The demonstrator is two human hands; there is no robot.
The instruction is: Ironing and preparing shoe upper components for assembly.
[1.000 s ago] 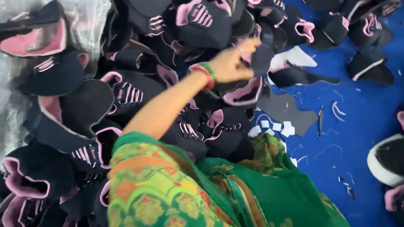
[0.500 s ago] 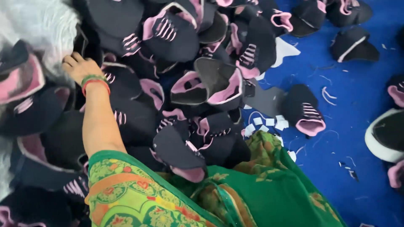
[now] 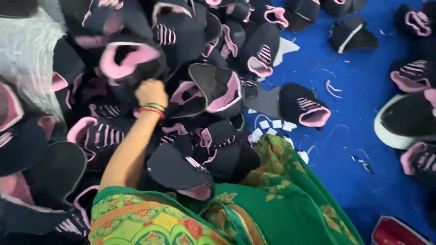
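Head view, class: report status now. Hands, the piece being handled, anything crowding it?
Left hand gripping black-and-pink shoe upper, lifted. Right hand out of view. Heap of shoe uppers packed all around; blue mat alongside.

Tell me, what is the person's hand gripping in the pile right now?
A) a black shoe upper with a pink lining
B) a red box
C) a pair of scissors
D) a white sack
A: the hand, with bangles at the wrist, is closed on a black shoe upper with a pink lining, lifted slightly above the heap of similar pieces.
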